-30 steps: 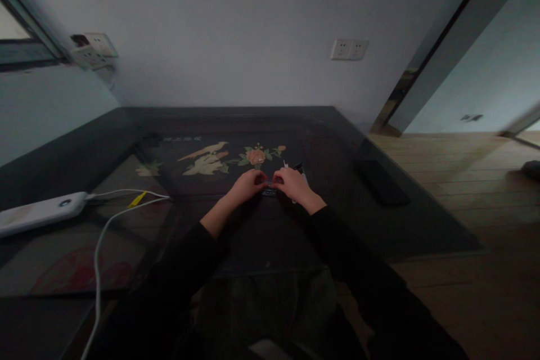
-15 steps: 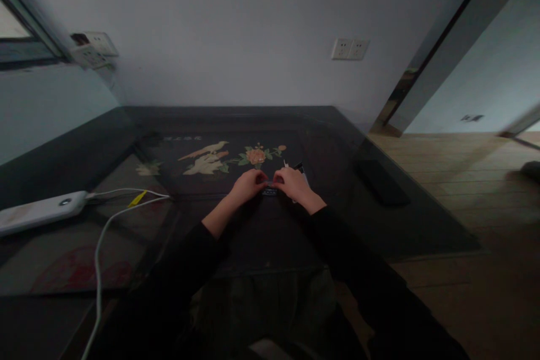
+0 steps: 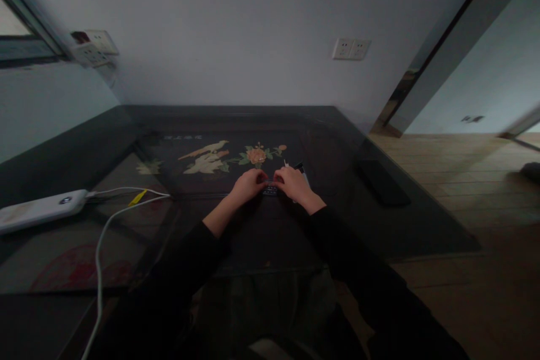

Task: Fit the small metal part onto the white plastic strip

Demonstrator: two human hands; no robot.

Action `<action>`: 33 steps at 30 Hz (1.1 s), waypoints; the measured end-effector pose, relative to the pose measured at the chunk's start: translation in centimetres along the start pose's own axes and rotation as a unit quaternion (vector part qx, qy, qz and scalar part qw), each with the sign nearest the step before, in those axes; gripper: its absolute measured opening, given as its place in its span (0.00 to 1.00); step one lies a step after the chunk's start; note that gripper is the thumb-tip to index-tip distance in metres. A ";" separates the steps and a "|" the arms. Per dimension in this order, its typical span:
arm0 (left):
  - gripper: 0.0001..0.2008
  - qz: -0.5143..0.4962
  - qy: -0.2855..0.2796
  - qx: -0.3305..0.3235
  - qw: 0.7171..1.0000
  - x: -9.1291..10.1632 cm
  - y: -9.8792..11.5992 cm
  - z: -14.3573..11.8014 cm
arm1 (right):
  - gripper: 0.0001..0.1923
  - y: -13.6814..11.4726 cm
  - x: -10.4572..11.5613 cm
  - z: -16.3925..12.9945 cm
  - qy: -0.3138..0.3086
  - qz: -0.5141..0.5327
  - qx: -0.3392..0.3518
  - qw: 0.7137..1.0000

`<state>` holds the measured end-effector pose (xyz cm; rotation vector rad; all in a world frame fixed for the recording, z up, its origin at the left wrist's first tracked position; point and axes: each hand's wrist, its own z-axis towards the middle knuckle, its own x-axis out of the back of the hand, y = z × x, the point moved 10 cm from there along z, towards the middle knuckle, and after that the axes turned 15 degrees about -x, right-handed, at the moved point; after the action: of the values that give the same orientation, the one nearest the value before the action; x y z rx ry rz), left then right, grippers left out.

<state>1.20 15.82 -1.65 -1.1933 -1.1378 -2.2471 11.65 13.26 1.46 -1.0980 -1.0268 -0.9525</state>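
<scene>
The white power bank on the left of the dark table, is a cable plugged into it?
Plugged in: a white cable meets the white power bank's right end.

Two hands (image 3: 248, 184) (image 3: 292, 184), one power bank (image 3: 40, 211), two white cables (image 3: 99, 247), two wall sockets (image 3: 351, 49)

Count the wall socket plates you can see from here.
3, maybe more. Two white socket plates sit side by side on the back wall, and. Another socket block sits at the left wall corner; it is blurred, so it may be more than one.
</scene>
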 end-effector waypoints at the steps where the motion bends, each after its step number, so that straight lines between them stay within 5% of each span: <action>1: 0.07 0.000 -0.001 -0.001 1.000 0.0 0.0 0.0 | 0.08 0.0 0.0 0.0 0.002 -0.001 0.000 1.000; 7: 0.09 0.007 -0.003 -0.013 1.000 0.1 0.3 -0.1 | 0.10 0.1 0.3 0.1 0.012 0.014 0.006 1.000; 15: 0.08 0.009 0.000 -0.013 1.000 0.3 0.4 0.0 | 0.26 -0.5 -0.3 -0.7 0.001 -0.012 0.032 0.999; 26: 0.05 -0.018 0.054 -0.006 0.998 1.7 0.7 0.0 | 0.23 -1.4 -0.2 -0.7 0.008 0.010 0.041 0.999; 33: 0.08 -0.041 0.121 -0.008 0.992 2.2 0.3 -0.2 | 0.22 2.7 3.2 0.2 0.053 0.136 -0.001 0.989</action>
<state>-0.01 15.67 0.21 -0.8630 -1.0929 -2.3885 15.01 13.70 3.90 -1.1426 -0.7664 -0.7830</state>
